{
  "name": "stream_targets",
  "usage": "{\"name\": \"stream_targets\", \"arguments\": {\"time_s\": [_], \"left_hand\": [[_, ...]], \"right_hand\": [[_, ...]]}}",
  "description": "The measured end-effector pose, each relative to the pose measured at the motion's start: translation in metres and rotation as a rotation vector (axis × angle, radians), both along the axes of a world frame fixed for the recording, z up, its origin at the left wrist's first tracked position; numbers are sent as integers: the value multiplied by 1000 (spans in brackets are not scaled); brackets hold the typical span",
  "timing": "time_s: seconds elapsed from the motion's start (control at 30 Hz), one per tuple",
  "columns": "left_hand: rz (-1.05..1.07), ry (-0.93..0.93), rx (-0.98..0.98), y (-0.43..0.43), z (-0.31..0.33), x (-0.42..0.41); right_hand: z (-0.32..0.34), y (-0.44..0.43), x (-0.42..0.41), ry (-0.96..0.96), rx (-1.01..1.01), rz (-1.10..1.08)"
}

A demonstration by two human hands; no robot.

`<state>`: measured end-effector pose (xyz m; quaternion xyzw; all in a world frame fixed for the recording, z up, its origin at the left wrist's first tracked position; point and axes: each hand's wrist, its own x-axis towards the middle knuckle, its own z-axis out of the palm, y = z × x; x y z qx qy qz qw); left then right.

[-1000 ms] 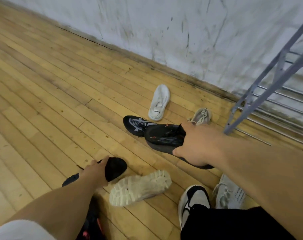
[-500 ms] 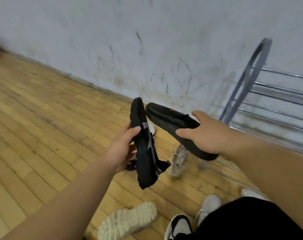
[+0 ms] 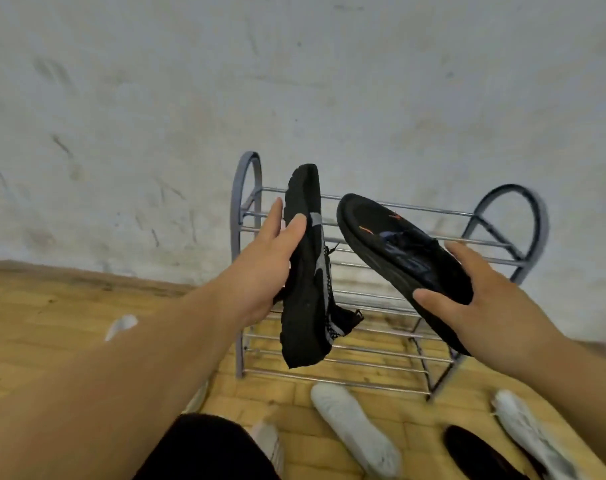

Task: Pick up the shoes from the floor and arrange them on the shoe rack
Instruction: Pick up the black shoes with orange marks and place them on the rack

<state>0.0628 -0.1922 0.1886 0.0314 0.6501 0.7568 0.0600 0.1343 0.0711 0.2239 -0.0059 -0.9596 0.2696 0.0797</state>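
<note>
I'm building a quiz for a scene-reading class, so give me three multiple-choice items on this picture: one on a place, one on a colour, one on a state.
1. Where does the shoe rack stand?
A) in the middle of the floor
B) against the wall
C) on a table

2. What colour are the marks on the black shoe in the right hand?
A) green
B) yellow
C) orange

3. How is the grey-striped shoe in the left hand?
A) gripped in the air, toe up
B) lying on the floor
C) resting on the top shelf

Answers:
1 B, the wall rises right behind its rails.
2 C, orange dashes show on its upper.
3 A, thumb and fingers clasp it in front of the rack.
</note>
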Motion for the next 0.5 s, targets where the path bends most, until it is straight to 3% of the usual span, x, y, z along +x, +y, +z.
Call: {"name": "stream_targets", "arguments": {"time_s": [0.2,0.37,0.5], "left_hand": [[-162,-79,-231,71,-32,-5],[-329,-175,-788,65,-70,-3],[-427,-125,-1074,60,-85,-15]], "right_hand": [[-38,74,-1,-201,24,-139],[-43,96,-16,-362,186,-134],[-57,102,-19,-447,235,-125]]}}
